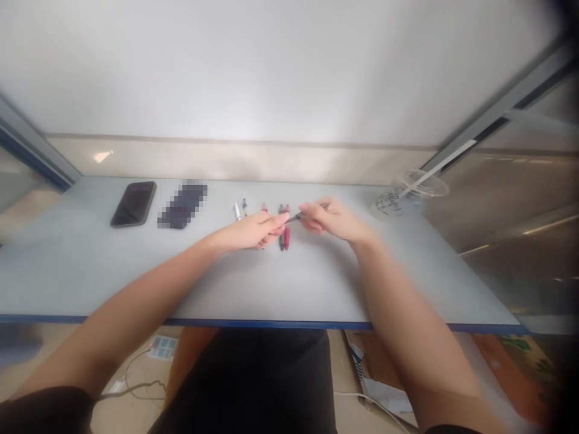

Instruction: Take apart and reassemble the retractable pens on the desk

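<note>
Over the middle of the grey table, my left hand [259, 231] and my right hand [332, 220] hold a thin dark pen [295, 217] between them. The left fingers pinch its left end, and the right fingers wrap round its right part. Several pens lie on the table under and behind my left hand: a white one [237, 211], a dark one [245, 207] and a red-tipped one [265, 207]. Just right of my left fingers lie a red pen [287, 239] and a dark pen [281, 241] side by side, partly covered by the hands.
A black phone [134, 205] and a pixelated dark object [183, 205] lie at the left of the table [280, 295]. A clear plastic cup [393, 199] with a straw is at the back right. A wall stands behind, with glass panels at both sides.
</note>
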The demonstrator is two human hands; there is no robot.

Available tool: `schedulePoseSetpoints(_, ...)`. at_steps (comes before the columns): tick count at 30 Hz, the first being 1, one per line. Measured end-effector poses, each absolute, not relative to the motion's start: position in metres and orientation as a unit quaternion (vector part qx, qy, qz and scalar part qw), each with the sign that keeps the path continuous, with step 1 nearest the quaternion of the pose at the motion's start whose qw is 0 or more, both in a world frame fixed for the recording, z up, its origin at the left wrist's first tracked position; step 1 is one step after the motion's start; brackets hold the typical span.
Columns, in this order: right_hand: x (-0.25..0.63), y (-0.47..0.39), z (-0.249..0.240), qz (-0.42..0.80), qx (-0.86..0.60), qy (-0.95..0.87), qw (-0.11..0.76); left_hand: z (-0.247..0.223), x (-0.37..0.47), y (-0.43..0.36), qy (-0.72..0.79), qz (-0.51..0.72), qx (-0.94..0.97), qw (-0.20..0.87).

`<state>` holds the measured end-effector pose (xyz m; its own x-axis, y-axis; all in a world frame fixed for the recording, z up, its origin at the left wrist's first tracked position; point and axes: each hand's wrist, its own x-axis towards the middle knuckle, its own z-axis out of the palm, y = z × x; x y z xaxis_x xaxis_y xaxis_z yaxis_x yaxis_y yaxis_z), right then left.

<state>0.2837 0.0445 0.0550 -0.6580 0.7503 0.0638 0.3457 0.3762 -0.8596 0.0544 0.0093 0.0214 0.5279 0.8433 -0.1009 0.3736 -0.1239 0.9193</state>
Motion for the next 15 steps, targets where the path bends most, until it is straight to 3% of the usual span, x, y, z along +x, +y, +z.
schedulePoseSetpoints(3,0.29,0.044,0.062,0.425,-0.308,-0.822,0.221,0.026,0.05,0.011,0.387,0.205,0.679,0.59)
schedulePoseSetpoints(8,0.287,0.05,0.054,0.444,-0.338,-0.791,0.25,0.029,0.045,0.008,0.492,0.244,0.704,0.45)
schedulePoseSetpoints(12,0.284,0.053,0.046,0.445,-0.322,-0.78,0.3,0.027,0.043,0.008,0.516,0.232,0.71,0.419)
schedulePoseSetpoints(15,0.283,0.054,0.043,0.423,-0.352,-0.788,0.275,0.025,0.042,0.009,0.515,0.225,0.735,0.379)
